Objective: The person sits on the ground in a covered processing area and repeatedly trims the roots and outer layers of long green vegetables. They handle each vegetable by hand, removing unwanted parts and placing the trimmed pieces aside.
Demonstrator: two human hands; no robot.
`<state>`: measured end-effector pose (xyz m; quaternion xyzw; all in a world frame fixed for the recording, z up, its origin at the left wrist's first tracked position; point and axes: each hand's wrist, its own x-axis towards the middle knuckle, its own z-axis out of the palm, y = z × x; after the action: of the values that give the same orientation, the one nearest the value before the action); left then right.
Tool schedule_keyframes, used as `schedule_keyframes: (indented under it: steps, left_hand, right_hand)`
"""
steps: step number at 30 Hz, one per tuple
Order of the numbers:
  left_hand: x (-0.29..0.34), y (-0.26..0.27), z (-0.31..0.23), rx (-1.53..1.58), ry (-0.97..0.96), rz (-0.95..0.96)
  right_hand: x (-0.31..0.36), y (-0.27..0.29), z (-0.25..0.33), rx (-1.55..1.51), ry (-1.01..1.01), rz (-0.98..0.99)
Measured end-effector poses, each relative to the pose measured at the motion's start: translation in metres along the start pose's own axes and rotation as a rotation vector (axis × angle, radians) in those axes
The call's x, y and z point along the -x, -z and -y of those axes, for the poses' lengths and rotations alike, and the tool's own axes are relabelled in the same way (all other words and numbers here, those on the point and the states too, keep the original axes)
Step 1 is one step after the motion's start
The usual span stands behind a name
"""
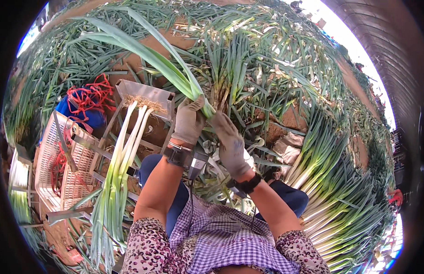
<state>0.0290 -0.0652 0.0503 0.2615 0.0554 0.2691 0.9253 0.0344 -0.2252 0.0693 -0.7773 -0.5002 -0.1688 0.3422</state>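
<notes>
A green-leaved leek (168, 68) slants up and to the left in front of me. My left hand (189, 122), in a grey work glove, is closed around its stalk. My right hand (229, 144), gloved the same way, has its fingers closed at the stalk's lower end, which they mostly hide. To the left of my left hand, several trimmed leeks (125, 150) with pale stalks lie across a metal rack (145, 93), their roots against its upturned end plate and their leaves hanging toward me.
On the left stand a cream plastic basket (50, 169), red ribbons (91, 98) and a blue bundle (66, 109). A long pile of cleaned leeks (335, 201) lies at my right. Untrimmed leeks (228, 68) stand ahead, among loose leaves (289, 55) covering the ground.
</notes>
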Motion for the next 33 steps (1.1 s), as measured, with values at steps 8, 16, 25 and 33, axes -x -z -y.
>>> schedule_keyframes:
  steps: [8, 16, 25, 33]
  left_hand:
    - [0.001, -0.009, -0.009, 0.045, 0.047, 0.044]
    - [0.017, 0.002, 0.000, -0.352, -0.046, 0.058]
    - [0.013, -0.011, -0.009, -0.127, 0.045, 0.156]
    - [0.005, 0.000, -0.023, 0.213, 0.065, -0.004]
  right_hand:
    - [-0.017, 0.004, 0.001, 0.122, -0.208, -0.277]
    - [-0.028, -0.045, -0.053, 0.303, -0.305, -0.022]
    - [-0.042, -0.021, -0.006, -0.035, -0.232, -0.229]
    - [0.022, 0.017, -0.119, 0.230, -0.645, 0.228]
